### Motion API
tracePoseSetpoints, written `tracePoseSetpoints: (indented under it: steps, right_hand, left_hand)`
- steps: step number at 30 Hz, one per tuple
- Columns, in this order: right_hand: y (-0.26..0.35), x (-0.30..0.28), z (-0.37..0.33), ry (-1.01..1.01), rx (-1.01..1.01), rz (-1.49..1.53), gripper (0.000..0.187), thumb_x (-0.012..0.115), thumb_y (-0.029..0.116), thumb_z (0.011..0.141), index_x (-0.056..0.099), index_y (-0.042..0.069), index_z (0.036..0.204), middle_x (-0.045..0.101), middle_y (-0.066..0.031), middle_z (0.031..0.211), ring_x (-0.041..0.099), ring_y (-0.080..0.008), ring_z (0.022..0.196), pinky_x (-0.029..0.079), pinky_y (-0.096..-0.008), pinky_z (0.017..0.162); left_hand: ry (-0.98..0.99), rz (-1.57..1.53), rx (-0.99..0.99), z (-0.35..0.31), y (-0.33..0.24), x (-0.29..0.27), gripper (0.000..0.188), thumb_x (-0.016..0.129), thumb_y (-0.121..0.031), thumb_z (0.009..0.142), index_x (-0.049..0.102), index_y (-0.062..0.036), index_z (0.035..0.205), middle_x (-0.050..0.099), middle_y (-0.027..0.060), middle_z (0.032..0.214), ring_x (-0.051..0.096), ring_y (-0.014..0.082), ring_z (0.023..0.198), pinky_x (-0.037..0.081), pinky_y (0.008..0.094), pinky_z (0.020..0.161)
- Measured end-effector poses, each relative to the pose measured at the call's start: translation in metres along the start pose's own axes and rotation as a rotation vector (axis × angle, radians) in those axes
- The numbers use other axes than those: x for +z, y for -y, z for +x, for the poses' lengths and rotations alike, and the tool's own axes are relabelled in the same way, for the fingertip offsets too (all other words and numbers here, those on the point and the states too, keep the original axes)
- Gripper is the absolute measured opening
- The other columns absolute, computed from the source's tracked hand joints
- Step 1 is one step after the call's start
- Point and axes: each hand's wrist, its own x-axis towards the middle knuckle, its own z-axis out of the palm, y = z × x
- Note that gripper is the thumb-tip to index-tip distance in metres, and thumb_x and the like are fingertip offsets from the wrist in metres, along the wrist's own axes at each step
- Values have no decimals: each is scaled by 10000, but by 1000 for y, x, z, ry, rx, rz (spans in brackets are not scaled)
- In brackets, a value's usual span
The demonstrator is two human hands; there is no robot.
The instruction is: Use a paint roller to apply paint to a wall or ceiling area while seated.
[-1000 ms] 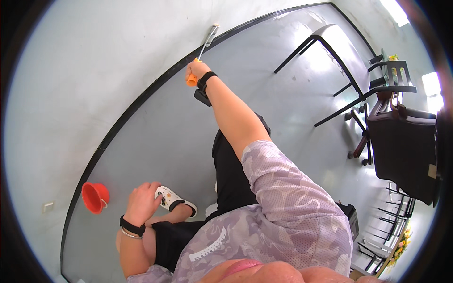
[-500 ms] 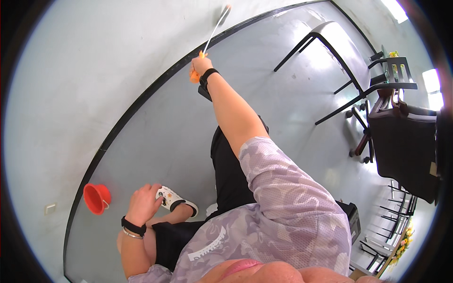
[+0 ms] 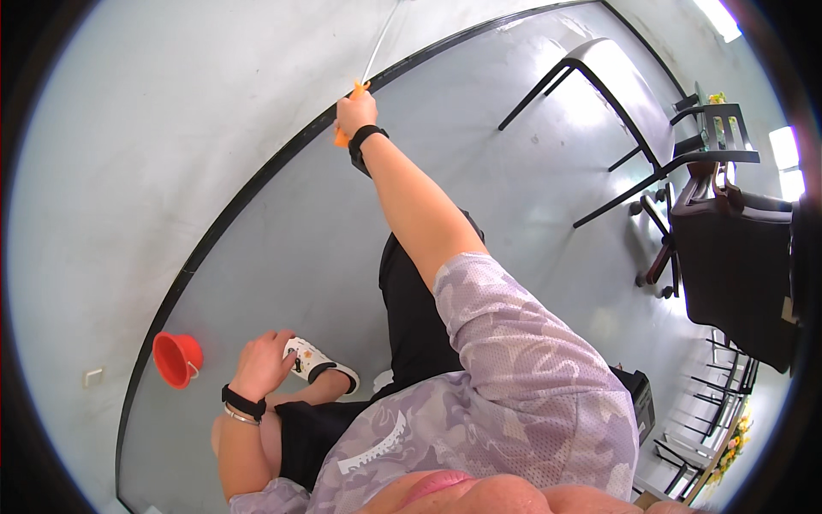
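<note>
At the far wall, my outstretched right hand [image 3: 356,113] is wrapped round the orange handle of a tool with a thin, light metal rod [image 3: 381,43]. The rod runs up along the wall past the top edge of the picture, so its tip is out of sight. My left hand [image 3: 264,367] rests at my left knee, holding nothing, its fingers loosely extended and partly hidden. A red bucket [image 3: 178,360] with a thin light handle stands on the floor to the left of that hand, close to the wall.
A pale wall [image 3: 171,154] with a black skirting strip [image 3: 218,224] curves along the left. At right are a light-seated chair [image 3: 629,94] with black legs and a dark office chair [image 3: 728,274]. My patterned white clog [image 3: 321,364] is on the grey floor.
My right hand has moved slightly left and up, taking the tool along the wall. The rod's tip, visible before, has passed out of the picture. My left hand stays nearly still.
</note>
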Motion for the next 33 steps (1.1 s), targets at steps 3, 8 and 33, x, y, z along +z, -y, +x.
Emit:
tracePoseSetpoints:
  steps: [3, 8, 33]
  right_hand:
    - [-32, 0, 10, 152, 181, 155, 37, 480, 12, 752, 457, -7, 732, 515, -115, 593, 525, -232, 440, 441, -366, 416]
    - [-49, 6, 8, 304, 392, 431, 37, 477, 16, 729, 482, -21, 732, 540, -129, 565, 581, -248, 500, 470, -373, 481]
    - [34, 0, -34, 173, 223, 232, 222, 499, 14, 737, 479, -63, 944, 606, -204, 775, 633, -293, 611, 508, -398, 534]
  left_hand:
    - [10, 12, -10, -2, 5, 4, 273, 641, -176, 755, 568, -79, 1000, 588, 143, 811, 579, 354, 713, 475, 429, 626]
    - [46, 41, -46, 2, 3, 4, 263, 637, -177, 763, 565, -78, 997, 588, 145, 821, 580, 356, 728, 473, 431, 639]
    - [67, -6, -51, 4, 7, 6, 273, 630, -166, 766, 553, -78, 1012, 586, 151, 839, 579, 362, 740, 475, 438, 640]
